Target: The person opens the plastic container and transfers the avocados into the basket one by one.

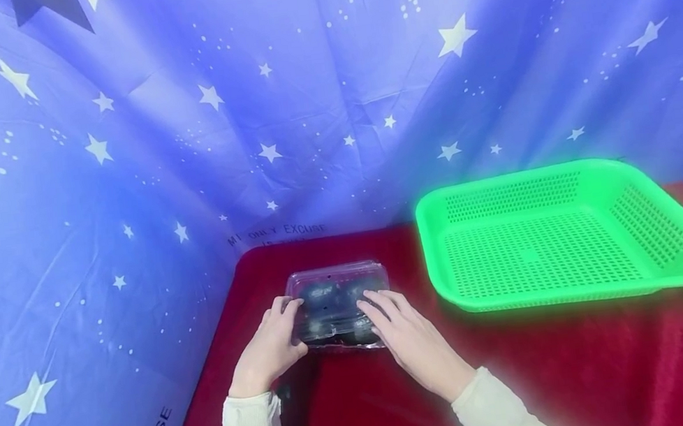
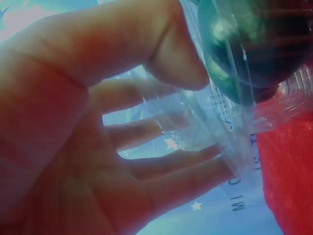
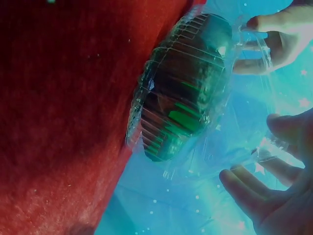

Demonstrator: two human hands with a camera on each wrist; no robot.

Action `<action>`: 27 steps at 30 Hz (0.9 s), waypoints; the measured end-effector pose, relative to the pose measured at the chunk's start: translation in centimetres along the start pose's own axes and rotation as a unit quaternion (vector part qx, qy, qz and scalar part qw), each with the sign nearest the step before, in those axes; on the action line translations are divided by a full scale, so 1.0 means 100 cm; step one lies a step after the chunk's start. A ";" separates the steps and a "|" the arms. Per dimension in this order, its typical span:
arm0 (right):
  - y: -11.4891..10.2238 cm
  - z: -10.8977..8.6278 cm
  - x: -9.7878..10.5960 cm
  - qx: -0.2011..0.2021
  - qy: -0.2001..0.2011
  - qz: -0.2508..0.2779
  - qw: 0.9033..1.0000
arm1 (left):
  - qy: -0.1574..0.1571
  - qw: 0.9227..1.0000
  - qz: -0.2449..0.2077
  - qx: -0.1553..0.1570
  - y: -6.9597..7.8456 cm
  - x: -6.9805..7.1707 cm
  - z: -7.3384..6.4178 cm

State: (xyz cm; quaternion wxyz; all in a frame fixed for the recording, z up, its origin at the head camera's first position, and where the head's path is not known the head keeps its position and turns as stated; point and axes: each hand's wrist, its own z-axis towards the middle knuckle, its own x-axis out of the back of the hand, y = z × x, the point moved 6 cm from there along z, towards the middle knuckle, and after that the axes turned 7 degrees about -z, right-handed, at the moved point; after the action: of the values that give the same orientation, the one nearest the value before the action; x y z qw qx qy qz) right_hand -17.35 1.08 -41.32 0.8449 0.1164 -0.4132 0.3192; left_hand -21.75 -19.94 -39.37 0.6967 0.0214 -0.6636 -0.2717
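Observation:
A clear plastic clamshell box (image 1: 337,270) sits on the red cloth, with several dark, glossy rounded things (image 3: 215,44) inside; their kind is hard to make out through the plastic. My left hand (image 1: 270,347) grips the box's left side, thumb (image 2: 181,63) on the near face and fingers spread behind the clear plastic. On the right side, my right hand (image 1: 418,346) holds the lid (image 3: 244,122) by its edge between thumb and fingers. In the right wrist view the lid slants away from the ridged base.
A bright green mesh basket (image 1: 541,302) stands to the right of the box on the red-covered table (image 1: 389,404). Blue cloth (image 1: 316,103) printed with stars hangs behind and along the left side of the table.

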 end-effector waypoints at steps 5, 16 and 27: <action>-0.001 -0.001 -0.005 -0.014 -0.007 0.005 1.000 | 0.009 1.000 0.012 -0.013 0.000 -0.001 0.001; -0.003 -0.007 -0.013 -0.035 -0.024 -0.018 0.999 | 0.003 1.000 0.023 -0.013 0.004 -0.003 0.000; -0.001 -0.007 -0.015 -0.036 -0.043 -0.010 0.998 | 0.016 0.999 0.029 -0.026 0.006 0.001 0.000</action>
State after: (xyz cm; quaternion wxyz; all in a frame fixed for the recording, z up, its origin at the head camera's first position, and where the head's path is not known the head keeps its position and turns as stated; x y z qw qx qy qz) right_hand -17.57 0.63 -42.93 0.8334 0.1032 -0.4589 0.2901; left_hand -21.58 -19.49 -39.04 0.7151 -0.0112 -0.6454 -0.2684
